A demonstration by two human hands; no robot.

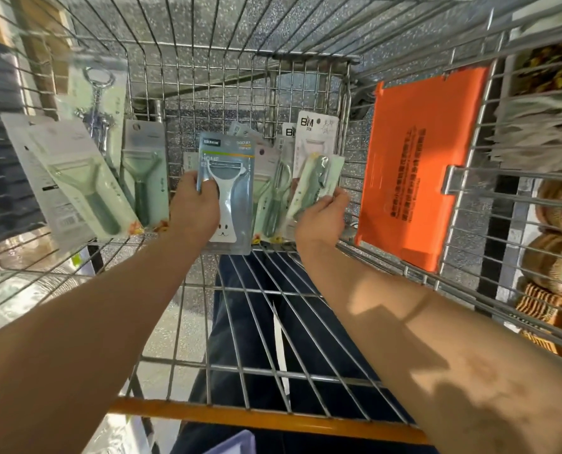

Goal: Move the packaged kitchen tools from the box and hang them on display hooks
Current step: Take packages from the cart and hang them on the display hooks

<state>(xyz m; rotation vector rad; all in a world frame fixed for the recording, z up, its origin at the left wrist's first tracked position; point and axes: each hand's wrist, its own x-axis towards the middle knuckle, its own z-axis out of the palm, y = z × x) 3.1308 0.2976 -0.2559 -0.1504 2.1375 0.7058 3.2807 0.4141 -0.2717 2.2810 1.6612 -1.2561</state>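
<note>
Two hands: both are working inside the wire cart point(240, 50), and each one is gripping a pack.
Left hand point(193, 204): it is holding the peeler pack point(229, 198) by its left edge, with the thumb pressing on the front.
Right hand point(320, 214): its fingers are curling round a small green pack point(315, 181), which is tilting to the right.
Other packs: two green peelers point(73, 178) and a corkscrew pack point(101, 103) are leaning at the left; the BM pack point(315, 132) is standing behind the right hand. More packs are crowding between the hands, and one is possibly holding scissors, but blur is hiding it.
Hooks: none are showing, so both packs are still far from their place.
Risk, slipping: the left hand is pinching only one edge of smooth plastic, so the peeler pack may be swinging out and falling when it is lifted.
Risk, toppling: the middle packs are leaning on each other, so pulling one out may be knocking the rest flat.
Risk, snagging: a card corner may be catching in the wire grid on the way up.
Writing, peeler pack: "HOME" is reading clearly; the small print above is too blurred.
Writing, rear pack: "BM" is showing at the top.
Writing, orange flap point(417, 165): dark characters are running down it, unreadable.
</note>
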